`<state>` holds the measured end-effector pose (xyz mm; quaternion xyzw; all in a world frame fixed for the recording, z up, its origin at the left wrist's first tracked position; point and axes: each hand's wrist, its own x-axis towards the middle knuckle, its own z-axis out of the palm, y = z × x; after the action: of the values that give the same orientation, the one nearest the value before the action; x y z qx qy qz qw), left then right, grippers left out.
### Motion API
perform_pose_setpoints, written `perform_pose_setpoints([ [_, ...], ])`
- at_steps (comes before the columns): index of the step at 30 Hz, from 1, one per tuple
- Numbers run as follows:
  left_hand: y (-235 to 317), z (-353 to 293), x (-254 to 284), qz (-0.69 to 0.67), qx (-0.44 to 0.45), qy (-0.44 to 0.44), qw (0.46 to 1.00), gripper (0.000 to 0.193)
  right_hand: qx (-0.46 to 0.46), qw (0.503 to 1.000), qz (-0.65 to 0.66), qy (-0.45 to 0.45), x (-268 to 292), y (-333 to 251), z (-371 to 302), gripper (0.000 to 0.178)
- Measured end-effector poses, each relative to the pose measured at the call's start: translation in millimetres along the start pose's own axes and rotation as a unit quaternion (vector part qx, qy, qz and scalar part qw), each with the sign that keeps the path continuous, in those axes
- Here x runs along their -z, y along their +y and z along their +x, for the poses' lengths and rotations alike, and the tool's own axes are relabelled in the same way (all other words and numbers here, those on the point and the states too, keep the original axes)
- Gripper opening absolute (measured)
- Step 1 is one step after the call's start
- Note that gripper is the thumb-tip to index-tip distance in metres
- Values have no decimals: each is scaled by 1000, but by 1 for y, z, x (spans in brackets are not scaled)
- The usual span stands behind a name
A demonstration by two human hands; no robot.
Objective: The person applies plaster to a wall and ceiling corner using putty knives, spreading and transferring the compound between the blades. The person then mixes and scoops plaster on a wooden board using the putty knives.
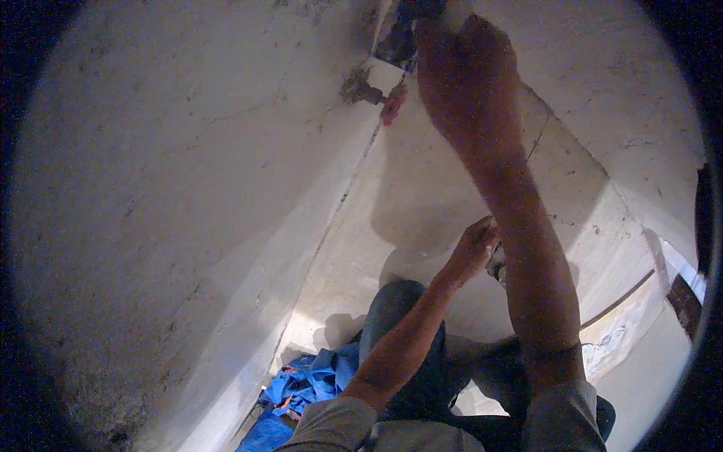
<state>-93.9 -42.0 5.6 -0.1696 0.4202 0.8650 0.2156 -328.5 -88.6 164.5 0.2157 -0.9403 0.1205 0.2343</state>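
My right hand (468, 79) is raised at the top of the head view, in front of the wall. Its fingers curl at a dark object (407, 34) that is too dim to name. Just below and left of it, a tap with a red handle (393, 104) sticks out of the wall. My left hand (478, 242) is lower, above my knees, with its fingers closed. A small dark and pale thing (496, 264) shows beside those fingers, partly hidden by my right forearm; I cannot make out its kind.
A stained pale wall (181, 166) fills the left side and meets another surface along a dark seam (343, 200). Crumpled blue material (309, 380) lies beside my bent knee (399, 301). A thin dark strip (617, 300) and a pale panel (614, 335) are at the right.
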Motion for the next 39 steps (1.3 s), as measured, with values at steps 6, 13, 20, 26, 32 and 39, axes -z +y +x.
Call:
perform_pose_setpoints([
  [6,-10,-3,12,150,22,38,988,30,-28,990,129,-59,-1,-3,33,12],
  [13,32,-8,-1,100,56,13,993,29,5,979,202,-2,35,-17,11,12],
  [20,-7,2,4,147,36,24,988,26,56,995,74,-43,-5,36,-15,16],
  [26,5,-3,-2,254,-28,55,965,25,-127,972,178,-83,13,-14,32,25],
  [32,27,-5,-5,81,61,47,994,22,-33,974,223,-3,38,-25,5,21],
  [39,0,-1,6,142,33,23,989,22,7,991,124,-39,0,29,-10,17],
])
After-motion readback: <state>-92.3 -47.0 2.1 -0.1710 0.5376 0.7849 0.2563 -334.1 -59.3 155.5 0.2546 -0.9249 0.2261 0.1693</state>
